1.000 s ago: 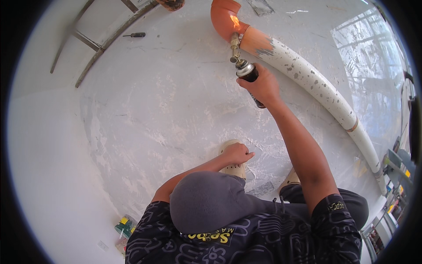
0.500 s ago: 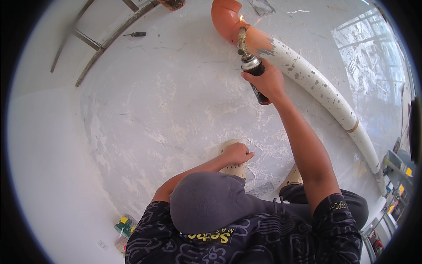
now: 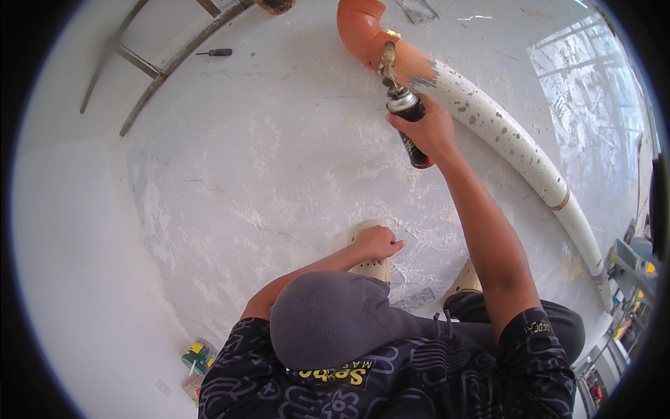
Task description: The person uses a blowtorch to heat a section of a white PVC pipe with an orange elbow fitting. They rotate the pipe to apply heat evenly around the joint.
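My right hand (image 3: 433,127) is wrapped around the dark canister of a blowtorch (image 3: 405,105). The torch's brass nozzle points away from me at the joint between an orange pipe elbow (image 3: 359,31) and a long white pipe (image 3: 499,126). A small bright flame shows at that joint. The pipe's end by the elbow is orange-brown, with grey streaks where the white begins. Over the front of my beige clog (image 3: 364,230), my left hand (image 3: 377,244) rests with its fingers curled in and nothing visible in it.
A screwdriver (image 3: 220,52) lies on the pale, scuffed floor (image 3: 244,140) at the far left, near a wooden ladder-like frame (image 3: 143,94). Grey scraps lie beyond the elbow. A green container (image 3: 199,355) stands at the lower left; assorted gear crowds the right edge.
My right hand and the torch have shifted slightly right and toward me. The flame now shows at the pipe joint, just right of the nozzle tip. My left hand stays still.
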Motion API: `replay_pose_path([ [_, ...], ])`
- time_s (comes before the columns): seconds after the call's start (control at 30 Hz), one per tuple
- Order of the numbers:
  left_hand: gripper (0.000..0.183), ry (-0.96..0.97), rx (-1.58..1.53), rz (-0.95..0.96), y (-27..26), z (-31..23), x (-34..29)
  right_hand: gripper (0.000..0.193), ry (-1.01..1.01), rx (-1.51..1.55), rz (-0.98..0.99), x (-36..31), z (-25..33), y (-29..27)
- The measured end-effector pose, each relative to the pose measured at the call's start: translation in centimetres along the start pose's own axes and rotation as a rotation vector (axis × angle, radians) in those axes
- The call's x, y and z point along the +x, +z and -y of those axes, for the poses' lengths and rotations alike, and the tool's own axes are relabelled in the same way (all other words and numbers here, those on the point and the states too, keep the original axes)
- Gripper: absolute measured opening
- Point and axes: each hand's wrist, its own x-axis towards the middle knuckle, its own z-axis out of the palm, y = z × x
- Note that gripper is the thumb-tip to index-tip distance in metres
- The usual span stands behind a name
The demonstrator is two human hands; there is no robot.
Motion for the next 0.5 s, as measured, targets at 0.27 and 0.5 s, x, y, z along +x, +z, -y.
replay_pose_path([
  [0.27, 0.061, 0.052, -0.005, -0.042, -0.1, 0.1, -0.2, 0.065, 0.049, -0.01, 0.058, -2.0, 0.0, 0.3],
  [0.5, 0.063, 0.0, 0.007, 0.0, 0.0, -0.2, -0.2, 0.064, 0.048, -0.042, 0.067, -3.2, -0.8, 1.3],
])
